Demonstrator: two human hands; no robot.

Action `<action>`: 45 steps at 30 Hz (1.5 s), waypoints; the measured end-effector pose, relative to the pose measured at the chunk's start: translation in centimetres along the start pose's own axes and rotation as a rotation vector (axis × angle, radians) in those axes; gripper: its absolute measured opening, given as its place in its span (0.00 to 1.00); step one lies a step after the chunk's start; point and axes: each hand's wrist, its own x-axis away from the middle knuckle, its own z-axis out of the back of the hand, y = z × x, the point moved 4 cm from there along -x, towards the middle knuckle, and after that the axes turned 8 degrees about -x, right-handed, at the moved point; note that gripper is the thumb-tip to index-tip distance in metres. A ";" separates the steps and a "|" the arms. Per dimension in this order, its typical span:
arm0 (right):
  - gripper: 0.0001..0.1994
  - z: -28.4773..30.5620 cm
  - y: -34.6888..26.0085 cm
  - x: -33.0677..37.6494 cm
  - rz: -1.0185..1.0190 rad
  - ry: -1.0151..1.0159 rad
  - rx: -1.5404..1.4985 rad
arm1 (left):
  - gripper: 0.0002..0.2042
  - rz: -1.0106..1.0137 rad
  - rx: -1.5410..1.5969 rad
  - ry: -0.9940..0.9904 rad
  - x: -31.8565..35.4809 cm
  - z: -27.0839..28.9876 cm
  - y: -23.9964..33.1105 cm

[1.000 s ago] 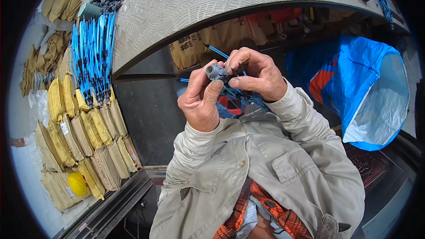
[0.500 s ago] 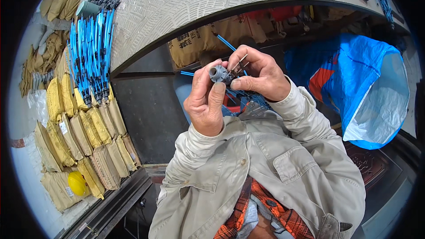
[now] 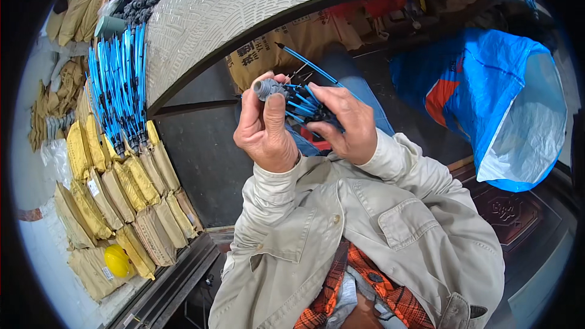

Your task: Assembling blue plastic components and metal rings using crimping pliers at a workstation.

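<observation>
My left hand (image 3: 266, 131) pinches a grey ribbed plastic fitting (image 3: 268, 89) between thumb and fingers, its round open end pointing to the left. Thin blue tubes (image 3: 303, 106) with black parts run from beside the fitting toward my right hand (image 3: 351, 120). That hand is closed round the bundle of tubes. One longer blue tube with a black tip (image 3: 308, 63) sticks out past the fingers, up and to the left. Thin stiff pieces show just behind the fitting, too fine to identify. How the tubes join the fitting is hidden by my fingers.
A grey textured worktop (image 3: 244, 9) curves across the front. Many blue tubes (image 3: 119, 85) hang at its left end, near dark fittings (image 3: 146, 0). Yellow and brown packets (image 3: 131, 186) stack at left with a yellow helmet-like object (image 3: 117, 261). A blue sack (image 3: 481, 103) stands open at right.
Both hands have shifted left with the fitting. My right hand has gone from fingering thin pieces beside the fitting to gripping the blue tubes. The whole view has shifted slightly.
</observation>
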 end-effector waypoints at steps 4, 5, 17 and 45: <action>0.20 -0.1 0.0 0.3 0.165 0.010 0.177 | 0.16 0.001 0.027 -0.010 0.3 -0.2 0.0; 0.20 0.0 0.2 0.3 0.171 0.005 0.156 | 0.16 0.003 0.046 -0.016 0.4 -0.3 0.1; 0.17 0.9 1.0 -1.5 0.217 -0.188 0.194 | 0.17 0.003 0.073 0.006 1.0 0.0 0.2; 0.23 1.2 -0.8 -0.6 0.413 -0.346 0.457 | 0.18 -0.102 -0.186 -0.089 1.4 -1.0 0.9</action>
